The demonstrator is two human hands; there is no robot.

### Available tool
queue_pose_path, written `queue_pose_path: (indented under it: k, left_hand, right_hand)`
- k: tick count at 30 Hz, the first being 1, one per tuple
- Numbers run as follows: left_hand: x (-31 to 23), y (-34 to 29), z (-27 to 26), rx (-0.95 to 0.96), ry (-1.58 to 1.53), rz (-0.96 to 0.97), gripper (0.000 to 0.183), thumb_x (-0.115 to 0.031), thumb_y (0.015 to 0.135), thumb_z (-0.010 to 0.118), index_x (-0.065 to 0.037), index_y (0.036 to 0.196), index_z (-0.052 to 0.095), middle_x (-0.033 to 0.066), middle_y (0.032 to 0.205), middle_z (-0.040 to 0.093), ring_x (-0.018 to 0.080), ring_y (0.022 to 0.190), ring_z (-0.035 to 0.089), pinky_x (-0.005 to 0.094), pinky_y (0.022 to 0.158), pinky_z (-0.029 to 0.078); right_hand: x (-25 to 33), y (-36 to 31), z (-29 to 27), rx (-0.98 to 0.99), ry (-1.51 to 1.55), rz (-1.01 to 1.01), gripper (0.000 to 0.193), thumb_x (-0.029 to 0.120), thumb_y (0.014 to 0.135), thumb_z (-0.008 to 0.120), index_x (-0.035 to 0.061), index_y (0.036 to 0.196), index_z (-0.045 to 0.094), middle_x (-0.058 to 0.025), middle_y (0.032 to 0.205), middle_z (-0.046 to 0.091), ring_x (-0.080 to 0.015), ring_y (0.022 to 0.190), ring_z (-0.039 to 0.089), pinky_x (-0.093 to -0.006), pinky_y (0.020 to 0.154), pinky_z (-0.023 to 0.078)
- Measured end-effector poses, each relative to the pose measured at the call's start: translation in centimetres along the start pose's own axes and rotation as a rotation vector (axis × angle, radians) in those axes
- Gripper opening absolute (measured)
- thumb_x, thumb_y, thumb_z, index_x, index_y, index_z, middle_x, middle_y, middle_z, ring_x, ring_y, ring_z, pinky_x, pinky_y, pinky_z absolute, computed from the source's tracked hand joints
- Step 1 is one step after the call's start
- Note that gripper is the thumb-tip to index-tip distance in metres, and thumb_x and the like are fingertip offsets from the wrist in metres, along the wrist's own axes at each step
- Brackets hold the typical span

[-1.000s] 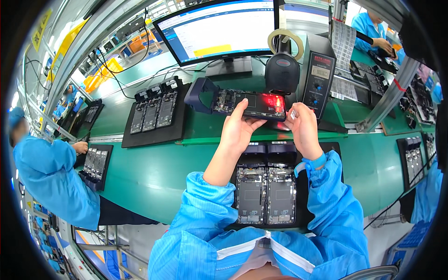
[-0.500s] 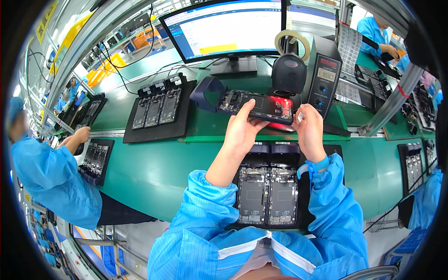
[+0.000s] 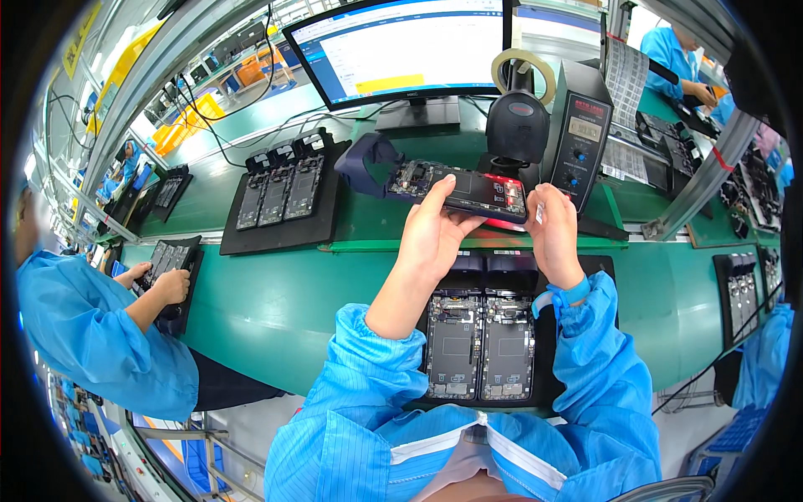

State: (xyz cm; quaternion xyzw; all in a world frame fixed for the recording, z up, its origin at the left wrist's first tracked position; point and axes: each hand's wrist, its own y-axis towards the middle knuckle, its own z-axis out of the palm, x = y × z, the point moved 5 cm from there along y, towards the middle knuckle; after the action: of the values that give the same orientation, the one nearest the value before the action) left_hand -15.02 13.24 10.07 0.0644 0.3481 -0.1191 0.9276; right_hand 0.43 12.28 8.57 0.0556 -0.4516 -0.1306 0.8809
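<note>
Holding an opened phone-like device (image 3: pixel 481 194) in the left hand (image 3: pixel 431 234), thumb on top and fingers beneath, up above the green table (image 3: pixel 259 309) and just in front of a black scanner (image 3: pixel 517 127). Lit red at the device's right end, bare circuitry at the left. Pinching a small pale slip (image 3: pixel 539 214) in the right hand (image 3: pixel 554 233), fingertips drawn narrow, close beside that red glow.

Down to the table — broad, shiny, crossed by a bright green strip (image 3: pixel 368 247). Lying nearest the body, side by side on a dark mat (image 3: pixel 546 376), two more opened devices (image 3: pixel 453 347). Over to the left, three more in a row (image 3: pixel 274 201) on a black board (image 3: pixel 324 224). At the back, a bright monitor (image 3: pixel 401 54) with a yellow bar; behind the scanner head, a ring of tape (image 3: pixel 520 55); alongside, a dark box with blue knobs (image 3: pixel 577 138). Further right, printed label strips (image 3: pixel 626 75) and a slanting metal post (image 3: pixel 711 171).

Out into the room: at far left, a co-worker in blue (image 3: pixel 92 309), both hands at a row of devices (image 3: pixel 167 255). Upper right, another blue-clad co-worker (image 3: pixel 661 54). Away in the distance, a yellow bin (image 3: pixel 196 121). Down below, pale floor (image 3: pixel 284 435) and, lower right, a blue crate (image 3: pixel 736 431).
</note>
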Motion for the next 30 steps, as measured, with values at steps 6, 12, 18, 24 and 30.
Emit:
queue_pose_path:
  k: [6, 12, 18, 24, 30]
  left_hand:
    - [0.5, 0.1, -0.7, -0.104, 0.026, -0.028, 0.022, -0.019, 0.084, 0.049, -0.002, 0.097, 0.051, 0.0097, 0.096, 0.054, 0.0209, 0.094, 0.051, 0.0423, 0.086, 0.041]
    - [0.9, 0.3, -1.5, -0.144, 0.015, -0.015, 0.020, -0.017, 0.085, 0.047, -0.001, 0.097, 0.051, 0.0097, 0.096, 0.054, 0.0204, 0.093, 0.051, 0.0407, 0.086, 0.041]
    - [0.7, 0.3, -0.9, -0.084, 0.023, 0.005, 0.020, -0.016, 0.085, 0.047, -0.001, 0.097, 0.050, 0.0101, 0.097, 0.054, 0.0206, 0.094, 0.051, 0.0412, 0.088, 0.041]
    - [0.9, 0.5, -0.8, -0.032, 0.006, 0.003, 0.022, -0.018, 0.086, 0.046, -0.001, 0.098, 0.050, 0.0100, 0.098, 0.053, 0.0206, 0.095, 0.050, 0.0409, 0.089, 0.040]
    - [1.3, 0.9, -1.1, -0.033, -0.005, -0.011, 0.023, -0.019, 0.087, 0.044, 0.000, 0.098, 0.049, 0.0101, 0.099, 0.052, 0.0211, 0.096, 0.049, 0.0409, 0.090, 0.040]
  right_hand:
    - [-0.1, 0.0, -0.2, 0.011, -0.046, 0.004, 0.022, 0.018, 0.081, 0.048, 0.0085, 0.061, 0.046, 0.0019, 0.055, 0.041, -0.0053, 0.051, 0.036, -0.0220, 0.046, 0.029]
    - [0.2, -0.1, 0.3, 0.039, -0.042, -0.008, 0.021, 0.017, 0.081, 0.048, 0.0084, 0.062, 0.045, 0.0011, 0.054, 0.041, -0.0061, 0.050, 0.036, -0.0221, 0.047, 0.029]
    - [0.2, 0.0, 0.0, 0.042, -0.034, -0.013, 0.021, 0.018, 0.081, 0.048, 0.0086, 0.063, 0.045, 0.0017, 0.056, 0.041, -0.0050, 0.052, 0.036, -0.0218, 0.047, 0.029]
    - [-0.1, 0.0, -0.2, 0.003, -0.021, 0.008, 0.020, 0.019, 0.083, 0.048, 0.0087, 0.066, 0.046, 0.0033, 0.060, 0.041, -0.0042, 0.054, 0.037, -0.0210, 0.049, 0.031]
    - [-0.7, 0.4, -0.8, 0.004, -0.020, 0.047, 0.020, 0.020, 0.084, 0.046, 0.0092, 0.067, 0.046, 0.0033, 0.061, 0.041, -0.0048, 0.057, 0.038, -0.0221, 0.052, 0.034]
